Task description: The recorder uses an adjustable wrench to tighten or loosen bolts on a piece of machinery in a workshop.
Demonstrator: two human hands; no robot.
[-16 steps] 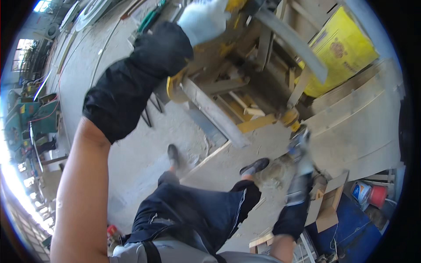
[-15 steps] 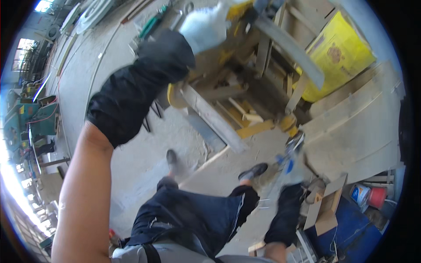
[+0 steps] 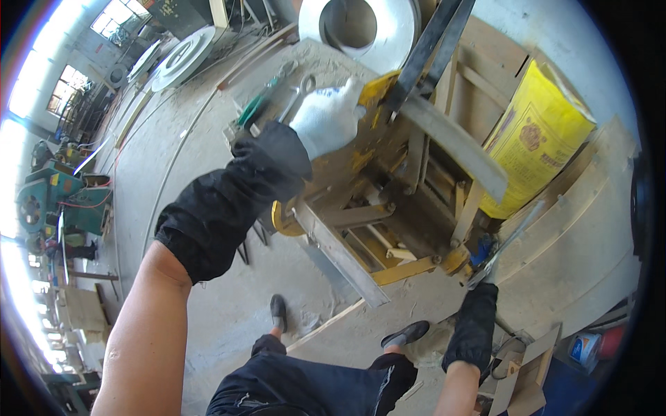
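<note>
A worn yellow metal machine (image 3: 361,159) with crossing arms and a thick central shaft stands in front of me. My left hand (image 3: 329,118), in a white knit glove and black sleeve cover, is closed on the machine's upper yellow edge (image 3: 380,89). Next to that edge, a curved grey metal blade (image 3: 458,142) reaches to the right. My right hand (image 3: 483,258), low at the machine's right end, is closed round a long thin metal bar (image 3: 517,232). Blue shows on that glove, and its fingers are partly hidden. Close by is the shaft's yellow end fitting (image 3: 456,263).
A yellow sack (image 3: 538,139) leans at the right, above a large curved sheet (image 3: 569,229). An open cardboard box (image 3: 531,378) sits lower right. Beyond my left hand lie a wrench (image 3: 295,96) and a green tool (image 3: 253,111). A ring-shaped metal piece (image 3: 312,31) stands at the back.
The view has tilted, showing more of the far floor. My right hand has moved up and right to the shaft's end, and the bar now shows clearly. My left hand stays on the yellow edge.
</note>
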